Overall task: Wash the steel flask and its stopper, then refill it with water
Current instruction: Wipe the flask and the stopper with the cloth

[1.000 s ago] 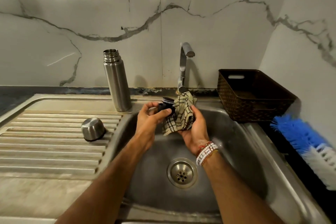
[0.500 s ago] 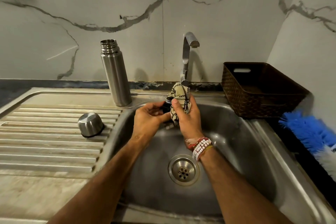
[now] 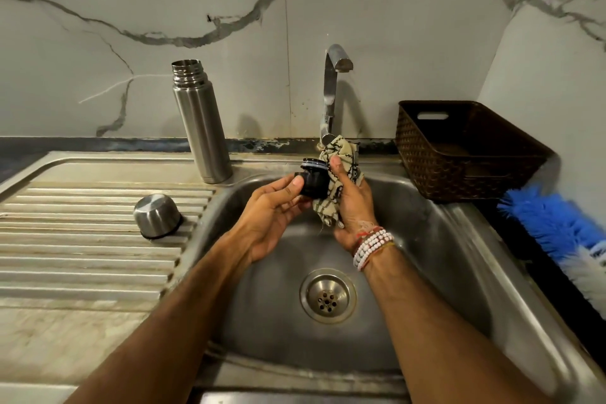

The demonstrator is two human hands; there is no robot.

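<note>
Over the sink (image 3: 426, 239): my L hand (image 3: 272, 210) pinches the black stopper (image 3: 313, 182), thumb on top; R hand (image 3: 352, 203) grips a checked cloth (image 3: 344, 157) against its side. Steel flask (image 3: 200, 121) stands open at sink's back-left corner.

both forearms (image 3: 183, 298) bare, as far as seen. round the wrist of the right hand (image 3: 351, 203), several strands of small white beads (image 3: 372, 248) with some reddish ones, stacked close, beside a frayed red and yellow thread (image 3: 364, 232). left hand (image 3: 272, 216) and wrist bare.
</note>
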